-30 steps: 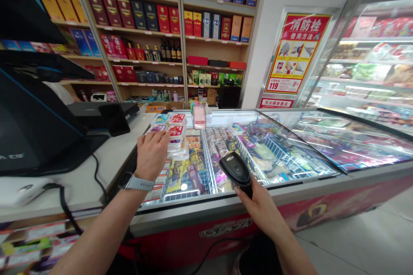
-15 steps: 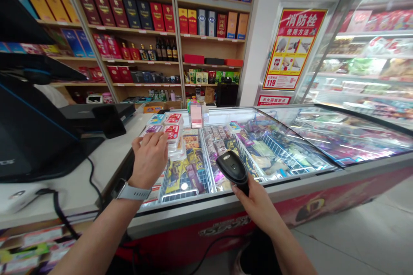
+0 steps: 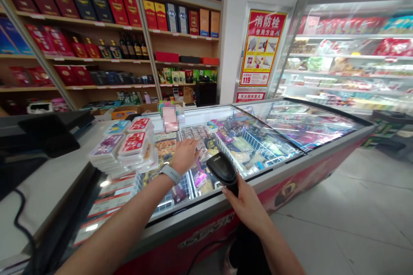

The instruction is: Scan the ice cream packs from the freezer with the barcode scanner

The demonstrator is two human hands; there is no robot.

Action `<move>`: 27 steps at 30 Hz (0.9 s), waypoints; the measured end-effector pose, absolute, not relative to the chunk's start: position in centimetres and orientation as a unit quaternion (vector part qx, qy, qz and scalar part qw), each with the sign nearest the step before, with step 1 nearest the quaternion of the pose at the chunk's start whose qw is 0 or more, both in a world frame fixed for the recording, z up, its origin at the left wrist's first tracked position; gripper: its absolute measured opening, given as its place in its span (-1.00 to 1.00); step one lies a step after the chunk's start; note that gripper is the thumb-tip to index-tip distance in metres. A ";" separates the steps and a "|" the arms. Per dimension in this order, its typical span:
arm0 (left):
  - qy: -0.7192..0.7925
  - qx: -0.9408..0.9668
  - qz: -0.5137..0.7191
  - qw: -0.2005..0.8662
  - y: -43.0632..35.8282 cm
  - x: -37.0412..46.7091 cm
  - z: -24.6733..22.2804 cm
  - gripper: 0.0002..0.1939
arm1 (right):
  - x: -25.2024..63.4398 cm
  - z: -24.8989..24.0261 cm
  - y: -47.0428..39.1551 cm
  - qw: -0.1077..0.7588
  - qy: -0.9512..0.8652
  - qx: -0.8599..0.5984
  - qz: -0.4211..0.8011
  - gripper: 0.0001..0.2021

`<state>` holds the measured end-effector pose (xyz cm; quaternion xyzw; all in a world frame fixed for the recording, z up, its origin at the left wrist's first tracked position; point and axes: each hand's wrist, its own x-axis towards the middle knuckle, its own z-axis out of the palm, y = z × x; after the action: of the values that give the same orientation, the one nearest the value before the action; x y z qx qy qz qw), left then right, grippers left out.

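Observation:
In my right hand [image 3: 247, 202] is a black barcode scanner [image 3: 222, 169], its head pointing up and to the left above the freezer's front edge. My left hand [image 3: 186, 154], with a grey watch band on the wrist, reaches over the glass-topped chest freezer [image 3: 274, 172]. Its fingers are stretched out and nothing shows in them. Left of that hand, stacks of clear plastic packs [image 3: 132, 148] with red, purple and blue labels stand on the freezer's near end. A pinkish, blurred-out card or phone [image 3: 170, 119] stands beyond my left hand.
A pale counter [image 3: 80, 146] with a dark device [image 3: 60, 135] runs along the left. Shelves of boxes and bottles [image 3: 106, 49] line the back wall. A lit display fridge [image 3: 348, 60] stands at the right. The scanner's dark cable [image 3: 206, 247] hangs near the freezer front.
My left hand has left the stacked packs and moved right over the freezer glass. The view has turned to the right. My right hand still holds the barcode scanner.

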<state>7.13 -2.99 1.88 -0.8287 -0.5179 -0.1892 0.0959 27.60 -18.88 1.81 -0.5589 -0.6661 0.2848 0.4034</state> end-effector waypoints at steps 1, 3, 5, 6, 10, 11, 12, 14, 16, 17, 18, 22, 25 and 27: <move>-0.518 -0.830 -0.185 0.094 -1.6 8.2 1.7 -0.60 | 28.1 1.7 -18.9 0.406 -0.661 -0.563 0.285 -0.75; -0.519 -0.831 -0.178 0.094 1.3 10.6 1.4 -0.59 | 29.0 1.3 -18.9 0.409 -0.648 -0.574 0.288 -0.74; -0.523 -0.830 -0.170 0.094 4.1 12.9 1.2 -0.57 | 29.8 1.0 -18.9 0.412 -0.635 -0.586 0.289 -0.73; -0.526 -0.829 -0.167 0.095 5.5 13.9 1.0 -0.55 | 30.2 0.8 -18.9 0.414 -0.630 -0.591 0.288 -0.72; -0.549 -0.814 -0.157 0.104 9.8 16.9 0.0 -0.50 | 31.6 0.2 -19.0 0.427 -0.621 -0.592 0.287 -0.66; -0.555 -0.810 -0.154 0.107 10.6 17.2 -0.2 -0.51 | 31.9 0.0 -19.0 0.428 -0.619 -0.592 0.287 -0.65; -0.560 -0.807 -0.151 0.111 11.3 17.4 -0.5 -0.52 | 32.1 -0.2 -19.0 0.428 -0.618 -0.594 0.287 -0.65; -0.565 -0.804 -0.143 0.120 12.3 17.3 -1.0 -0.56 | 32.5 -0.4 -19.0 0.426 -0.614 -0.599 0.287 -0.68; -0.563 -0.805 -0.136 0.128 12.7 16.9 -1.3 -0.59 | 32.6 -0.6 -19.0 0.427 -0.612 -0.600 0.287 -0.70; -0.560 -0.807 -0.134 0.130 12.7 16.6 -1.4 -0.60 | 32.6 -0.6 -18.9 0.430 -0.612 -0.599 0.288 -0.70; -0.557 -0.809 -0.132 0.131 12.5 16.3 -1.4 -0.60 | 32.5 -0.5 -18.9 0.432 -0.612 -0.596 0.288 -0.70; -0.546 -0.817 -0.140 0.122 11.0 14.9 -1.2 -0.61 | 31.7 -0.1 -19.0 0.436 -0.614 -0.588 0.293 -0.68; -0.546 -0.815 -0.167 0.098 9.2 13.7 -0.8 -0.64 | 31.0 0.2 -19.3 0.432 -0.621 -0.585 0.293 -0.67; -0.549 -0.810 -0.196 0.071 7.7 12.5 -0.4 -0.75 | 30.5 0.4 -19.5 0.425 -0.626 -0.587 0.289 -0.65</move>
<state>12.53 7.73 -0.43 -0.8096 -0.5487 -0.1959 0.0715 30.52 -19.51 0.39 -0.5872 -0.6257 0.2887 0.4248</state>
